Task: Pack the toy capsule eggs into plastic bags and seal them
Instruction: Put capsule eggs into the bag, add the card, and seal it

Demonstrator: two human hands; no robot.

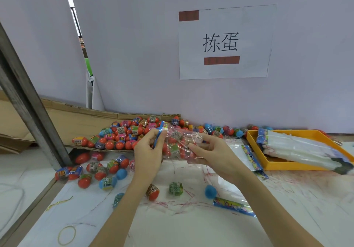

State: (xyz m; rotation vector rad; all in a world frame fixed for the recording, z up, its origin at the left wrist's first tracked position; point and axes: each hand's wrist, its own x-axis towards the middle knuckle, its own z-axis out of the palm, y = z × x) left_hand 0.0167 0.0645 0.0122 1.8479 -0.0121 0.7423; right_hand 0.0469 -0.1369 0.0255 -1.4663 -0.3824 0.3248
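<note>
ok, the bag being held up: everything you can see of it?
The bag is clear crinkly plastic with a blue printed header strip at its left end. It lies roughly horizontal above the table, holding several red capsule eggs with printed bands. The left hand pinches the header end; the right hand grips the other end. Whether it is sealed cannot be told.

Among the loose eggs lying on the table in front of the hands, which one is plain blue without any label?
The plain blue egg, right of the green-labelled egg and under the right forearm. Its neighbours show printed wrappers; no label shows on it.
</note>
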